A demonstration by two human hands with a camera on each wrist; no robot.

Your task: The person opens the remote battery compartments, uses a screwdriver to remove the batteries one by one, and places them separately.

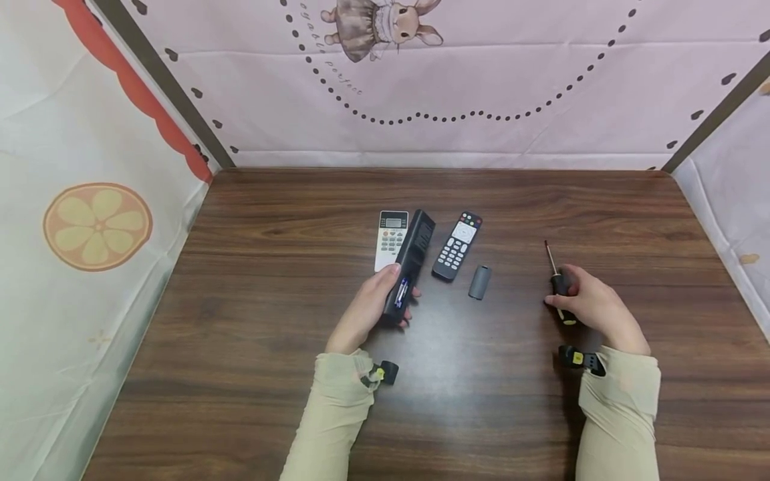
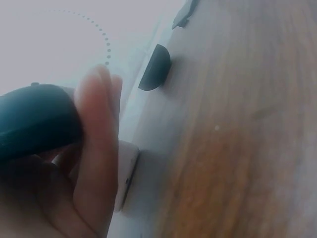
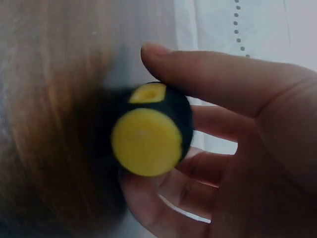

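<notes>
My left hand grips a black remote control turned back side up, its battery bay uncovered and a battery showing inside. The left wrist view has the remote's dark end between thumb and fingers. On the right, my right hand has thumb and fingers around the handle of a screwdriver, whose shaft points away toward the back. In the right wrist view the handle's yellow end cap faces the camera, close over the table. A grey battery cover lies between the hands.
A white remote control lies partly behind the held one. To its right is a dark remote with white buttons. The wooden table ends at a printed fabric wall at the back, with fabric at both sides.
</notes>
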